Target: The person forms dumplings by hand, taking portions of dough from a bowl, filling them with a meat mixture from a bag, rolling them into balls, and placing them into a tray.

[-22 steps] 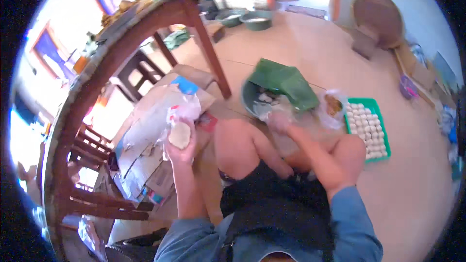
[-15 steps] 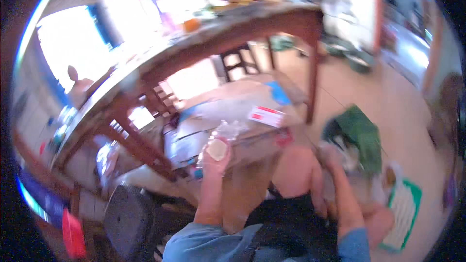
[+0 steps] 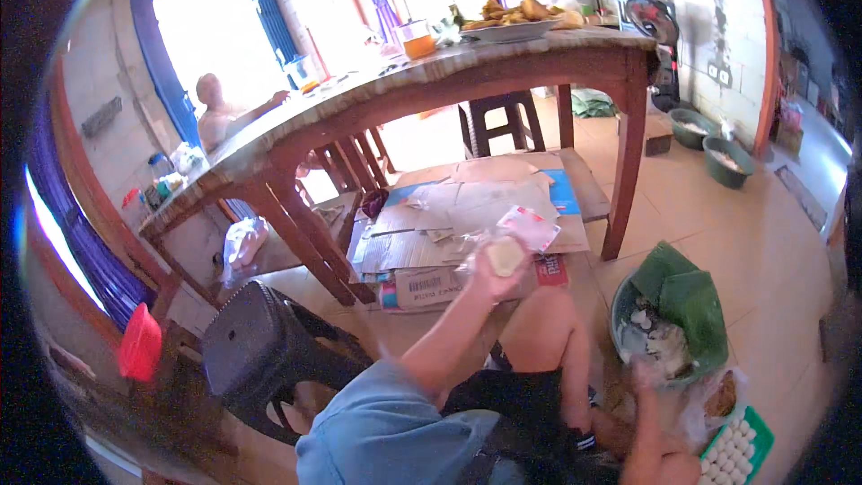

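Observation:
On my raised left hand (image 3: 508,275) rests a flat white round of dough (image 3: 505,257), held above the cardboard. Crumpled clear plastic film (image 3: 476,251) shows around that hand. My right hand (image 3: 645,381) is at the near rim of a round bowl (image 3: 621,307) on the floor to my right; motion smears its fingers. Inside the bowl is lumpy white dough (image 3: 667,347), partly covered by a folded green sheet (image 3: 690,305). Close by lie a clear plastic bag with a brown mass (image 3: 721,395) in it and a green-edged tray (image 3: 763,442) of white balls.
Ahead, a long wooden table (image 3: 422,76) bears a plate of brown food (image 3: 512,27). Flattened cardboard (image 3: 449,216) lies beneath it. A black stool (image 3: 260,341) stands at my left. Another person (image 3: 215,117) sits at the table's far left. Two green basins (image 3: 729,164) are at the far right.
My view has swung, and the table and bowl show more sharply. My left hand with the dough round has moved right and slightly up; my right hand has come down to the bowl's near rim.

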`<action>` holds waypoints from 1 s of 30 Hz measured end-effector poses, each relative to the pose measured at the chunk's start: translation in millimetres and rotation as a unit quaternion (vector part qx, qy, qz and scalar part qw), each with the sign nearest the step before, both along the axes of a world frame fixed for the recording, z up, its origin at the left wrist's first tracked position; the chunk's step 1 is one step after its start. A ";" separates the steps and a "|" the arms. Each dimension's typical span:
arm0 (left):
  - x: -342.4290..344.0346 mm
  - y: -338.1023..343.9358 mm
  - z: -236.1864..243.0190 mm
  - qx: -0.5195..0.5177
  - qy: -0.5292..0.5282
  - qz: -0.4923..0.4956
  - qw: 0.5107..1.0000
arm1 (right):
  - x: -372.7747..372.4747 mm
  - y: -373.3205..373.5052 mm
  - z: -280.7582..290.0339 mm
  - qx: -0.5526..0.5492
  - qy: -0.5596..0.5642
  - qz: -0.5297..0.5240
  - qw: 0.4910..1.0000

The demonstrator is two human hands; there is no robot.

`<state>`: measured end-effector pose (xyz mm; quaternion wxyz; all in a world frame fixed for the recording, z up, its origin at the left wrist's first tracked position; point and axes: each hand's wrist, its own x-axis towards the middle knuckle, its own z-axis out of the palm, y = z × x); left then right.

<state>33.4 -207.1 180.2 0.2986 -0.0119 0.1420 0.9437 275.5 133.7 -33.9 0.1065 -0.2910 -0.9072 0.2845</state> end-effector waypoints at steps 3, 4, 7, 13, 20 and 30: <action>6.2 83.0 -39.9 0.015 -0.041 -0.170 0.984 | 40.0 30.1 21.7 -0.019 -0.165 0.184 0.969; -4.3 94.1 -61.4 0.013 0.006 -0.197 0.980 | 44.7 29.7 12.0 -0.025 -0.151 0.194 0.969; 1.2 150.1 -86.3 0.003 -0.005 -0.223 0.975 | 45.3 58.3 -11.6 -0.114 0.024 0.306 0.945; -11.7 169.6 -81.7 -0.030 -0.021 -0.186 0.982 | 55.4 90.2 -65.5 -0.156 0.050 0.083 0.983; -37.8 140.7 -103.5 0.026 0.027 -0.046 0.998 | 47.8 50.8 -15.7 0.028 -0.064 0.031 0.997; -61.0 151.8 -154.3 -0.022 0.070 0.001 0.997 | 48.4 49.5 -29.5 0.034 -0.051 -0.051 0.997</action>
